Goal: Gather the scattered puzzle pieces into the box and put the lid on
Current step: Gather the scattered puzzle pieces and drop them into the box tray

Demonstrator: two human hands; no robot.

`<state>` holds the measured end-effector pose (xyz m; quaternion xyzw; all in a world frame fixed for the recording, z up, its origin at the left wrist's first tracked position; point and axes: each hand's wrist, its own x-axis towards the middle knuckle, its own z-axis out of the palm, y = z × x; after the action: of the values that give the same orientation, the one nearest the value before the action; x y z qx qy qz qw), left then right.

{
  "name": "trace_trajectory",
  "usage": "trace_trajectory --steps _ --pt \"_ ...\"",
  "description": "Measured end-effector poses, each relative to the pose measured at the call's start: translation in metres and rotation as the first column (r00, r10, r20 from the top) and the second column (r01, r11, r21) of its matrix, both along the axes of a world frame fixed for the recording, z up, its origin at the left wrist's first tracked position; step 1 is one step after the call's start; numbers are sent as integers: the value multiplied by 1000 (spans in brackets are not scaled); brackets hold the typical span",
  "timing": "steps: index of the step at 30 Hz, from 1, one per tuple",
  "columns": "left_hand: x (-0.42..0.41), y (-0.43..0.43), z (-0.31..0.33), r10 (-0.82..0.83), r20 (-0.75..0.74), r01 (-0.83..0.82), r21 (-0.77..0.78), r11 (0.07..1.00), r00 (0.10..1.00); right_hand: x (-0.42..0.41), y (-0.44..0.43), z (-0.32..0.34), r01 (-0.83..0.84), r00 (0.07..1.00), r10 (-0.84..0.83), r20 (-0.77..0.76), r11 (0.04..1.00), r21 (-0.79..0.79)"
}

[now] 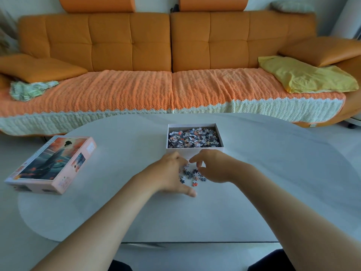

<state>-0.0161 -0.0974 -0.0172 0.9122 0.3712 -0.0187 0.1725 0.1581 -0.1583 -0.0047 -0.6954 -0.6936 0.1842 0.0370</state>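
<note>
A white open box [195,150] stands mid-table, filled with many small puzzle pieces [193,137]. Just in front of it lies a small heap of loose pieces [192,175] on the white table [273,182]. My left hand [172,173] rests on the table at the heap's left, palm turned toward it, thumb stretched along the near side. My right hand [213,166] cups the heap from the right, fingers curved down over the pieces; whether they pinch any I cannot tell. The lid [52,163], printed with a figure in orange and blue, lies flat at the table's left edge.
An orange sofa [172,55] with a knitted orange cover runs behind the table. A yellow cloth [308,75] lies on its right end, a green patterned cloth [29,90] on its left. The table's near edge crosses the lower part of the view.
</note>
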Motion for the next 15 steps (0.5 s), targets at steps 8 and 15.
trace_trajectory --steps 8,15 --pt "-5 0 -9 10 157 -6 -24 1000 988 -6 1 -8 14 999 -16 32 998 59" --pt "-14 8 -10 68 65 -67 -11 998 996 3 -11 -4 136 990 -138 -30 988 -67"
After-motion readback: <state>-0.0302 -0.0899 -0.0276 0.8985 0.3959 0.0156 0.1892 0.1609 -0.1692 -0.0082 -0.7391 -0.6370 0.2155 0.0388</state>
